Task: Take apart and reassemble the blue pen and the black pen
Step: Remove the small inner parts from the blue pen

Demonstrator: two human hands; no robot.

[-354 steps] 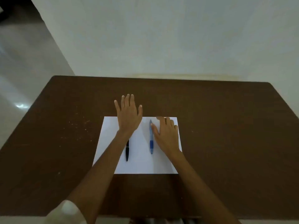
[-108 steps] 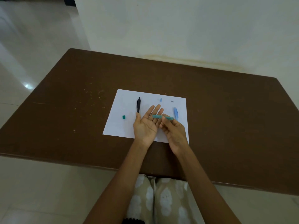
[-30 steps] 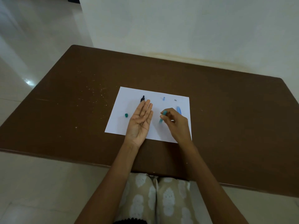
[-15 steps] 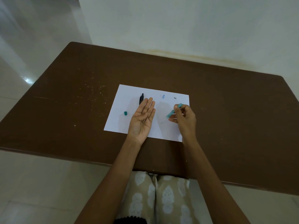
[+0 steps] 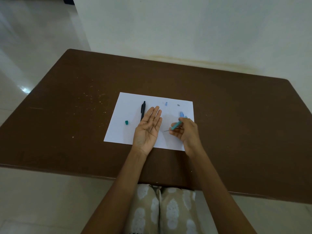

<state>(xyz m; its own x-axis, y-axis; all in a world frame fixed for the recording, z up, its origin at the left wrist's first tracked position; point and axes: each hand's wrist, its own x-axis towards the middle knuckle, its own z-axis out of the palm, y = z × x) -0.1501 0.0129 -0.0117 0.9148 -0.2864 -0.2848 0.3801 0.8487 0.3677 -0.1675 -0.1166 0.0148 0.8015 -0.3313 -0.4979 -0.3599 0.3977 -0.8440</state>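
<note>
Fig.: seated person, head view, near to far. Patterned trousers [image 5: 162, 208] below the near edge of the brown table [image 5: 236, 132]; both forearms reach fwd onto a white paper sheet [image 5: 128, 132].

Left hand [image 5: 148, 127]: palm up, fingers straight and together, holding nothing, lying on the sheet. Right hand [image 5: 185, 130]: fingers curled, pinching a teal pen section [image 5: 176, 126] tilted up-right, w/ a thin dark tip or wire [image 5: 166, 131] sticking out toward the left hand.

Beyond the hands: black pen [image 5: 143, 110], whole, lying on the sheet just left of the left hand's fingers; small teal piece [image 5: 127, 122] further left; light-blue barrel part [image 5: 181, 114] just behind the right hand; small pale-blue tip piece [image 5: 166, 103] and tiny grey bit [image 5: 178, 105] near the far edge. So the blue pen looks disassembled, pieces spread over the sheet; black pen not yet opened (judgement).

Risks (judged): small round pieces may roll off the sheet if a wrist or sleeve nudges them; the thin tip may bend if pressed into the palm; the tiny grey bit is easy to lose or to omit at reassembly.

Unclear: what the thin tip is (refill vs. spring); right fingertips hidden behind the section; part of the barrel is covered by the hand; grey bit too small to identify.
</note>
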